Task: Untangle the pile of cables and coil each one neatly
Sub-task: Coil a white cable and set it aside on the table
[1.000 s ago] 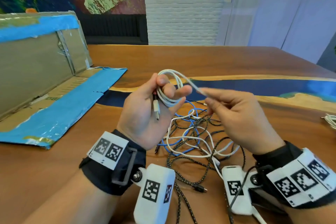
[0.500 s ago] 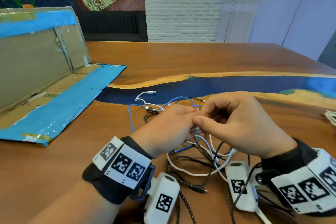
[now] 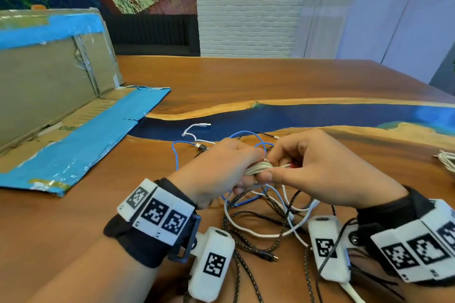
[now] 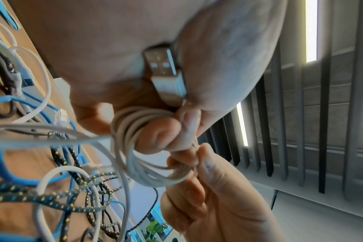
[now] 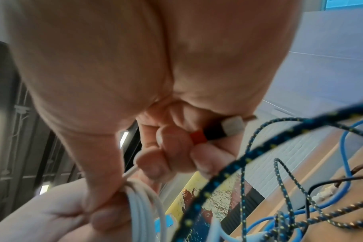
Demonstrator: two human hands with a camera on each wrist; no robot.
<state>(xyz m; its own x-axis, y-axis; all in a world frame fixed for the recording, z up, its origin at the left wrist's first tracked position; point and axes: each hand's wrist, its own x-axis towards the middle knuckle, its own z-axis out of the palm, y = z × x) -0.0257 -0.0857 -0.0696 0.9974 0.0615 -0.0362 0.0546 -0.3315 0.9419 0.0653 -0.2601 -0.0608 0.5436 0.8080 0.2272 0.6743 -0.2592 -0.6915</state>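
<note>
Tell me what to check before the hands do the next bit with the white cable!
1. White coil held by left hand: ok.
2. Right hand has a grip on the coil's loose strand: ok.
3. USB plug tucked in left palm: ok.
4. Coil lifted off the cable pile: ok.
5. Strand free of the braided cable: cannot tell.
6. Pile untangled: not ok.
</note>
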